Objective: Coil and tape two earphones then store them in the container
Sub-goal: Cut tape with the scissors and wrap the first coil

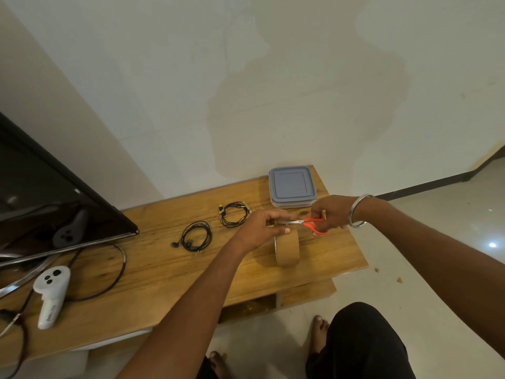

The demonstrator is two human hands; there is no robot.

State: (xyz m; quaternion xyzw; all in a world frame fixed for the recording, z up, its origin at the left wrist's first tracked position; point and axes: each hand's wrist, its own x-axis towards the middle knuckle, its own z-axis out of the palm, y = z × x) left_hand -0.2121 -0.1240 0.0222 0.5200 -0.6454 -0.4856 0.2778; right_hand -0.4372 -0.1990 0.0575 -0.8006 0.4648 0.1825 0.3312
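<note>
On the far left of the wooden table (153, 272), a dark screen (41, 192) is leaning, with a grey controller (71, 228) showing against its glass. A white controller (52, 295) is lying in front of it, beside a looping black cable (120, 266). Further right, a coiled black earphone (196, 237) is resting on the wood, its buds lying at the left of the coil and its plug pointing toward the near edge. Just beyond it, a second coiled earphone (234, 214) with a yellow tip is lying nearer the wall. The left hand (263, 228) is hovering over a roll of brown tape (287, 248) standing on edge, with fingers and thumb pinching what looks like a strip pulled up from the roll; the strip itself is too small to make out clearly. The right hand (332, 213), wearing a metal bangle (359, 212) at the wrist, is gripping red-handled scissors (308, 222), fingers curled through the loops and blades pointing left toward the pinching fingers. Behind the hands, a container (292, 187) with a grey-blue lid on is sitting at the table's back right corner, apart from both earphones.
</note>
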